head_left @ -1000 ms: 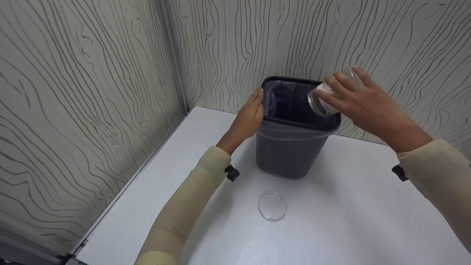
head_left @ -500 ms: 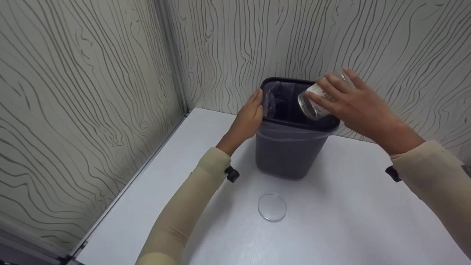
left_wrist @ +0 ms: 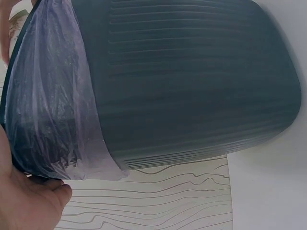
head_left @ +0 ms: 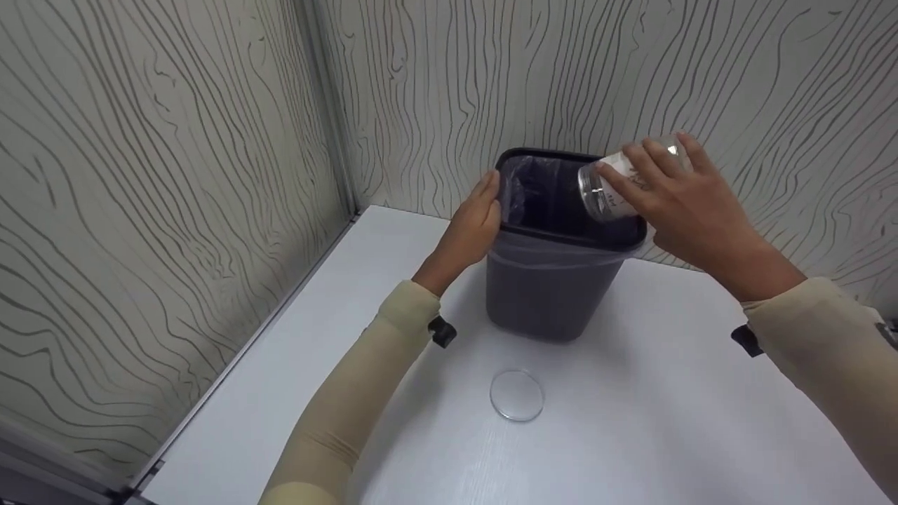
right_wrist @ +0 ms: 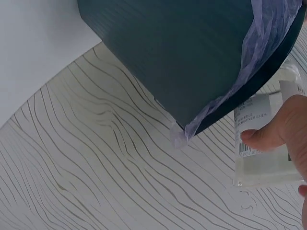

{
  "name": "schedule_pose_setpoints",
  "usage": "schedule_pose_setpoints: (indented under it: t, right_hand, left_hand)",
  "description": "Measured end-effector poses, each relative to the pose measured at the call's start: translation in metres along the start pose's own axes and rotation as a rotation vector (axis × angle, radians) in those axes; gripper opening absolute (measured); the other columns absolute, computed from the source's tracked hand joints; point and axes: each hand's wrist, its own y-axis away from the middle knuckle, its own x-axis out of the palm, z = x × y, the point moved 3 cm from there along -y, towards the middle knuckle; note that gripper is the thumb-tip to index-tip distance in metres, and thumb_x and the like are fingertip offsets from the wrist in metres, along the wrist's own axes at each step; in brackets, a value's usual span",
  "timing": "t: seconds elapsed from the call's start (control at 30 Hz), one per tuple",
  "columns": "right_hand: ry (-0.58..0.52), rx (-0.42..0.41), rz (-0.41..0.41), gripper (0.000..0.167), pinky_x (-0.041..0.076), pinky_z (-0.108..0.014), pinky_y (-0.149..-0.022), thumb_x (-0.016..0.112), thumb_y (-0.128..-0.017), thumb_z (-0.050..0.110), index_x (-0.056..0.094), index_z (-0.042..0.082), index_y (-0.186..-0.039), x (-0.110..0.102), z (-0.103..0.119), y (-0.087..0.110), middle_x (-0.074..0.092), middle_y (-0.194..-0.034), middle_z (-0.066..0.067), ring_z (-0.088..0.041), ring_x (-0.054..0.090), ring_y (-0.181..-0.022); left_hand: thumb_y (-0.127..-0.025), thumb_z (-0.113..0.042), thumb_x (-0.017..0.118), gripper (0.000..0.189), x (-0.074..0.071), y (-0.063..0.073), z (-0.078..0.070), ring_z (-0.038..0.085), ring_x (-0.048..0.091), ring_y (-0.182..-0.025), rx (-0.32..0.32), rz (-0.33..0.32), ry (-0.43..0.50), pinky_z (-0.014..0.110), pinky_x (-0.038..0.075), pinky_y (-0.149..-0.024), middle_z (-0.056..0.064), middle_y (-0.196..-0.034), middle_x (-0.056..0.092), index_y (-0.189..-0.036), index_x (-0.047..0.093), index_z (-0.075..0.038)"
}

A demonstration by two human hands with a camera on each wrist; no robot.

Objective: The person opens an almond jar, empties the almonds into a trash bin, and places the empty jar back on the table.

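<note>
My right hand [head_left: 691, 200] grips a clear jar [head_left: 596, 196] with a white printed label. The jar is tipped, its round mouth pointing down and left over the inside of the dark trash bin [head_left: 547, 301]. In the right wrist view the thumb presses on the label [right_wrist: 254, 117], and the jar's bottom end sticks out past the hand. My left hand [head_left: 470, 228] holds the bin's left rim, fingertips near the upper corner; the left wrist view shows the hand [left_wrist: 33, 201] at the rim by the liner. The bin's bottom inside is hidden.
A clear round lid [head_left: 517, 395] lies flat on the white table [head_left: 617, 435] in front of the bin. A thin translucent liner [head_left: 561, 256] folds over the bin's rim. Wood-patterned walls [head_left: 449, 84] stand behind and to the left.
The right hand first brought the jar left and slightly lower over the bin, then back right a little, turning it to a flatter tilt. The left hand stays at the rim.
</note>
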Motion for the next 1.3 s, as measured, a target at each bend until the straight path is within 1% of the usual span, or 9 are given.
schedule_pose_setpoints:
  t: [0.17, 0.27, 0.47, 0.67, 0.73, 0.83, 1.0, 1.17, 1.3]
  right_hand:
    - [-0.034, 0.094, -0.072, 0.098, 0.03, -0.069, -0.108, 0.072, -0.059, -0.012, 0.045, 0.008, -0.151, -0.002, 0.003, 0.004, 0.047, -0.138, -0.03, -0.048, 0.045, -0.124]
    - [-0.06, 0.158, -0.11, 0.092, 0.032, -0.069, -0.105, 0.067, -0.062, -0.014, 0.047, 0.007, -0.149, -0.002, 0.005, 0.008, 0.049, -0.137, -0.031, -0.049, 0.046, -0.123]
    - [-0.131, 0.282, -0.184, 0.09, 0.035, -0.067, -0.099, 0.068, -0.063, -0.013, 0.048, 0.007, -0.148, 0.004, 0.008, 0.018, 0.051, -0.134, -0.03, -0.05, 0.047, -0.119]
    - [-0.152, 0.331, -0.204, 0.088, 0.034, -0.067, -0.099, 0.063, -0.066, -0.01, 0.047, 0.008, -0.151, 0.008, 0.011, 0.024, 0.051, -0.134, -0.03, -0.05, 0.048, -0.117]
    - [-0.154, 0.343, -0.214, 0.086, 0.034, -0.067, -0.099, 0.065, -0.068, -0.008, 0.047, 0.008, -0.151, 0.008, 0.013, 0.025, 0.051, -0.135, -0.029, -0.049, 0.048, -0.118]
    - [-0.161, 0.366, -0.225, 0.088, 0.034, -0.066, -0.099, 0.073, -0.069, -0.004, 0.046, 0.008, -0.152, 0.008, 0.014, 0.026, 0.051, -0.136, -0.029, -0.049, 0.048, -0.119]
    - [-0.169, 0.403, -0.231, 0.093, 0.036, -0.066, -0.099, 0.083, -0.068, 0.002, 0.045, 0.008, -0.152, 0.008, 0.016, 0.03, 0.052, -0.136, -0.029, -0.049, 0.049, -0.121]
    - [-0.185, 0.457, -0.272, 0.09, 0.038, -0.066, -0.098, 0.084, -0.068, 0.006, 0.048, 0.008, -0.151, 0.009, 0.017, 0.036, 0.055, -0.134, -0.029, -0.049, 0.051, -0.12]
    - [-0.199, 0.521, -0.316, 0.089, 0.039, -0.066, -0.096, 0.084, -0.068, 0.009, 0.048, 0.008, -0.15, 0.011, 0.018, 0.041, 0.056, -0.134, -0.028, -0.05, 0.053, -0.117]
  left_hand:
    - [-0.109, -0.02, 0.026, 0.054, -0.001, 0.001, 0.0, 0.013, 0.012, -0.154, -0.003, -0.002, -0.014, 0.024, 0.012, -0.122, 0.008, -0.168, 0.018, -0.16, 0.023, -0.003]
    - [-0.109, -0.021, 0.026, 0.054, -0.001, 0.001, 0.0, 0.014, 0.012, -0.154, 0.002, 0.003, -0.014, 0.024, 0.012, -0.122, 0.008, -0.168, 0.017, -0.16, 0.022, -0.002]
    - [-0.109, -0.019, 0.027, 0.054, 0.0, -0.001, 0.004, 0.019, 0.014, -0.155, 0.015, 0.005, -0.003, 0.027, 0.013, -0.123, 0.01, -0.168, 0.017, -0.16, 0.022, -0.001]
    - [-0.11, -0.022, 0.025, 0.054, 0.0, -0.003, 0.005, 0.017, 0.012, -0.155, 0.0, 0.013, 0.0, 0.024, 0.011, -0.122, 0.008, -0.169, 0.015, -0.16, 0.02, -0.003]
    - [-0.11, -0.023, 0.024, 0.054, 0.0, -0.003, 0.006, 0.016, 0.012, -0.155, -0.006, 0.015, 0.003, 0.024, 0.011, -0.122, 0.007, -0.169, 0.015, -0.16, 0.02, -0.004]
    - [-0.11, -0.022, 0.025, 0.054, -0.001, -0.003, 0.006, 0.016, 0.013, -0.155, -0.002, 0.007, -0.004, 0.025, 0.012, -0.122, 0.007, -0.169, 0.016, -0.16, 0.021, -0.004]
    - [-0.109, -0.022, 0.026, 0.054, -0.002, -0.003, 0.008, 0.014, 0.013, -0.154, 0.002, -0.003, -0.013, 0.025, 0.013, -0.122, 0.007, -0.169, 0.016, -0.16, 0.021, -0.004]
    - [-0.109, -0.022, 0.026, 0.055, -0.002, -0.005, 0.01, 0.015, 0.014, -0.155, 0.008, -0.012, -0.017, 0.026, 0.013, -0.123, 0.007, -0.169, 0.017, -0.16, 0.022, -0.003]
    - [-0.109, -0.021, 0.027, 0.054, -0.001, -0.005, 0.011, 0.018, 0.015, -0.155, 0.003, -0.012, -0.02, 0.026, 0.013, -0.123, 0.007, -0.169, 0.018, -0.16, 0.022, -0.004]
